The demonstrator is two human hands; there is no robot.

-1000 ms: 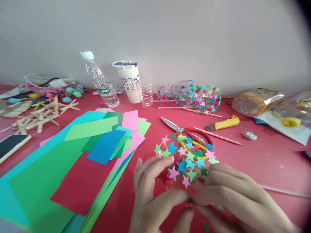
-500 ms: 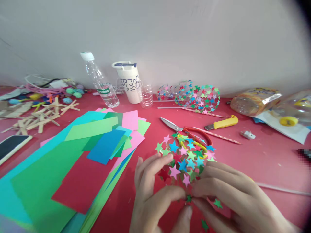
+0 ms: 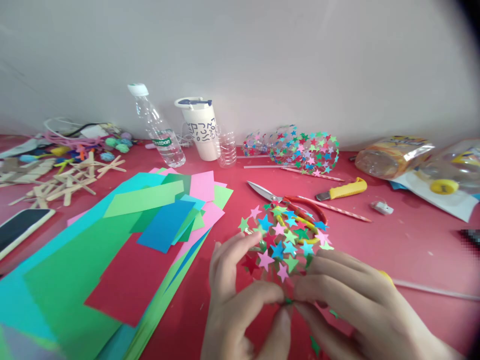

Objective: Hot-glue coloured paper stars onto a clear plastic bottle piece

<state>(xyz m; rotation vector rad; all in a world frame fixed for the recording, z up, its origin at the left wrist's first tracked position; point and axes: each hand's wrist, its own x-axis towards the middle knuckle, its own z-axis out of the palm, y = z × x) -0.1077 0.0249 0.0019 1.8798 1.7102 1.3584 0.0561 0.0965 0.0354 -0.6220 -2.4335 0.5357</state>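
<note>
My left hand [image 3: 242,305] and my right hand [image 3: 350,292] meet low in the head view, thumb and index fingertips of each closed on a small green paper star [image 3: 288,301]. Just beyond my fingers lies a clear, rounded plastic piece covered in colourful paper stars [image 3: 278,249]; its lower part is hidden by my hands. My left middle fingertip reaches its left side. Past it rest the scissors [image 3: 275,198], blades pointing left and red-and-yellow handles partly covered by stars. A loose green star [image 3: 315,345] lies on the red table under my right hand.
Coloured paper [image 3: 127,280] is stacked at left, with wooden sticks [image 3: 71,182] and a phone [image 3: 22,227] beyond. A water bottle [image 3: 165,140], a white tumbler [image 3: 202,132] and star-covered plastic [image 3: 303,150] stand by the wall. At right are a yellow cutter [image 3: 347,189] and plastic bottles [image 3: 390,157].
My fingertips have drawn closer together around the green star, which now shows less. The star-covered piece has shifted slightly left. The view has turned a little.
</note>
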